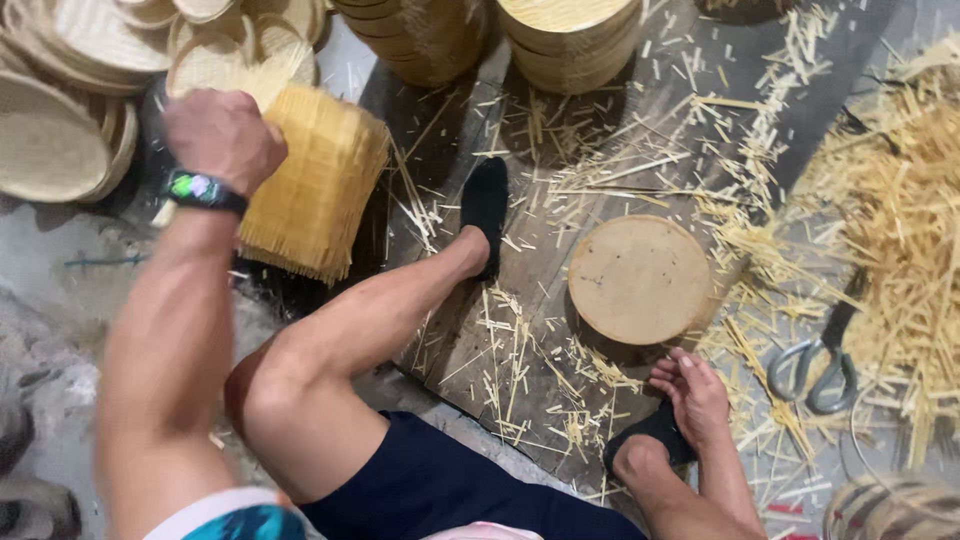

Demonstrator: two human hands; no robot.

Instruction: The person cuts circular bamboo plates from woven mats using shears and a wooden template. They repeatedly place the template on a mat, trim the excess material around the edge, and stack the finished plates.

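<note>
My left hand (222,135) is closed on the top of a thick bundle of yellow bamboo sticks (313,185), which leans at the upper left above my knee. A dark watch (203,190) is on that wrist. My right hand (692,395) rests low at the right, fingers loosely curled and holding nothing, on my right foot in its black shoe (655,432). Just above that hand sits a round wooden block (640,278) on a dark board (520,200). My left foot in a black shoe (486,205) stands on the same board.
Round woven bamboo trays (60,130) are piled at the upper left. Stacks of round bamboo pieces (570,40) stand at the top. Large metal shears (830,350) lie at the right amid a heap of bamboo offcuts (900,230). Splinters litter the board.
</note>
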